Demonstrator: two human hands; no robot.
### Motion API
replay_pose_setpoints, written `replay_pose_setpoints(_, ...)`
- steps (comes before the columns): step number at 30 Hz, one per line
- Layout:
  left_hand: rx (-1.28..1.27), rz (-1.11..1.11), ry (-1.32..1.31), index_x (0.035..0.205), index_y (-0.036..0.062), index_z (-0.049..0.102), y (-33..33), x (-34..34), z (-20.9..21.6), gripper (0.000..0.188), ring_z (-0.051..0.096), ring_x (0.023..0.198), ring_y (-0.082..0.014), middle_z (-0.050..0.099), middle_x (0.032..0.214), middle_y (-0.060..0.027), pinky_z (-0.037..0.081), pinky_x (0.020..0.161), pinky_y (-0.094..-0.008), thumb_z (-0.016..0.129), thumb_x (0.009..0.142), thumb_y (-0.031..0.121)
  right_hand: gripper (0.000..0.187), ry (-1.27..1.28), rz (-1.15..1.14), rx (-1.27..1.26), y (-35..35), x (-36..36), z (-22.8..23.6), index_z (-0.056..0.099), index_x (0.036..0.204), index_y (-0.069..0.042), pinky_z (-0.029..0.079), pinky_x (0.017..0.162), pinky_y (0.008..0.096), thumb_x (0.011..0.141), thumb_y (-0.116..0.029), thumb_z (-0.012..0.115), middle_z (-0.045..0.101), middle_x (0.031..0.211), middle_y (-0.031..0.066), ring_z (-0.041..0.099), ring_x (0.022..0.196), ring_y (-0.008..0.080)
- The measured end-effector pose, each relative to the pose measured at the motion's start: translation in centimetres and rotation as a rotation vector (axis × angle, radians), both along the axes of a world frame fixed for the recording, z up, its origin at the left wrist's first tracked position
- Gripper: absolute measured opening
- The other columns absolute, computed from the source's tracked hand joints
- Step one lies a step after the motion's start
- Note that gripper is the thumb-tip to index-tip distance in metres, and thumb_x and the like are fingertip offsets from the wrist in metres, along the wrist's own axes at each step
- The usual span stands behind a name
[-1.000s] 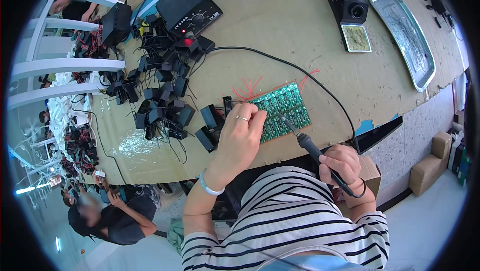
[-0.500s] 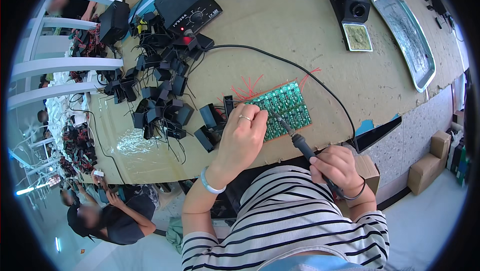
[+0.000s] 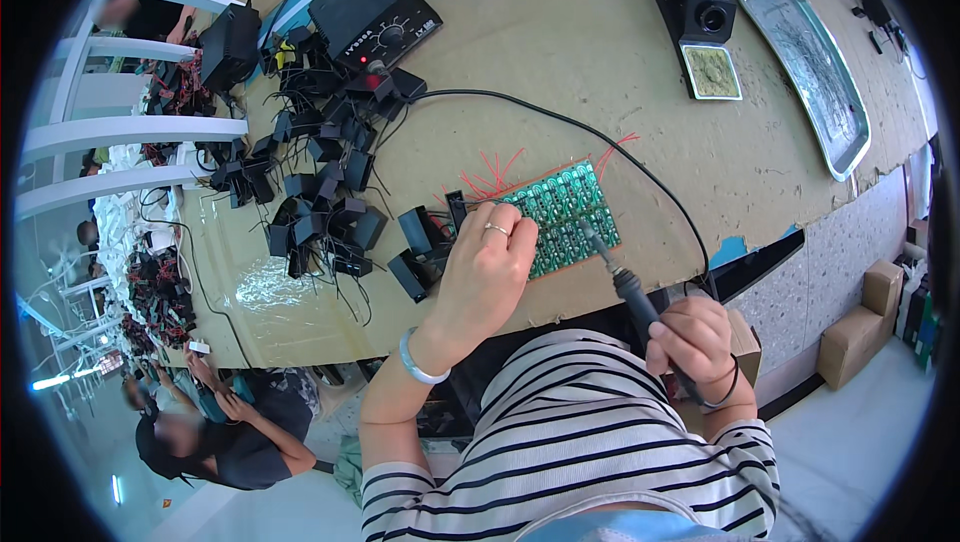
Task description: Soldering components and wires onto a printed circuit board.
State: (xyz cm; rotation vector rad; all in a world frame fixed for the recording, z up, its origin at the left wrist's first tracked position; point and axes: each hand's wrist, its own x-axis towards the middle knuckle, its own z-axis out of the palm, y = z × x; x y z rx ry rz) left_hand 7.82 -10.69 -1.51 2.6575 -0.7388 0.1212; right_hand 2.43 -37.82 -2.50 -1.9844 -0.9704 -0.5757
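A green circuit board (image 3: 570, 207) lies on the table in front of me, with red wires sticking out past its far edge. My left hand (image 3: 485, 267) rests over the board's left part, thumb and fingers pinched together; what they hold is hidden. In my right hand (image 3: 695, 337) is a soldering iron (image 3: 633, 294), gripped by its dark handle. The iron's tip points at the board's right half; whether it touches cannot be told. Just left of my left hand sit a few black box-shaped parts (image 3: 408, 275) with thin leads.
A heap of black box-shaped parts (image 3: 325, 212) lies to the left, below a black soldering station (image 3: 375, 17). The iron's cable (image 3: 570, 110) arches behind the board. Far right are an iron stand (image 3: 692, 4), a sponge dish (image 3: 712, 72) and a metal tray (image 3: 860, 132). Another person (image 3: 245, 432) sits at left.
My right hand has drawn the soldering iron right and slightly back, its tip shifting from beside my left fingers to the board's right half. The left hand stays nearly in place.
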Motion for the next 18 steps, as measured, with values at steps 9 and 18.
replay_pose_setpoints(9, 0.032, -0.016, -0.029, 0.092, -0.0009, 0.066, -0.1, 0.5, 0.6, 0.018, 0.059, 0.085, -0.0271, 0.054, 0.091, -0.0091, 0.051, 0.076, -0.0385, 0.072, 0.076, -0.003, 0.018, 0.007, -0.078, 0.035, -0.1, 0.1, 0.0, 0.063, 0.097, 0.003, 0.054, 0.049, 0.0309, 0.08, -0.001, 0.068, 0.06, 0.075, 0.0069, 0.059, 0.056, 0.0199)
replay_pose_setpoints(18, -0.037, 0.062, -0.076, 0.106, -0.0002, 0.068, 0.0, 0.0, 1.6, 0.029, 0.061, 0.098, -0.0305, 0.061, 0.11, -0.0116, 0.053, 0.084, -0.0391, 0.074, 0.078, 0.0, 0.021, 0.067, -0.085, 0.018, 0.1, -0.2, 0.6, 0.061, 0.101, 0.001, 0.051, 0.048, 0.0329, 0.081, 0.0, 0.068, 0.06, 0.075, 0.0078, 0.059, 0.056, 0.0226)
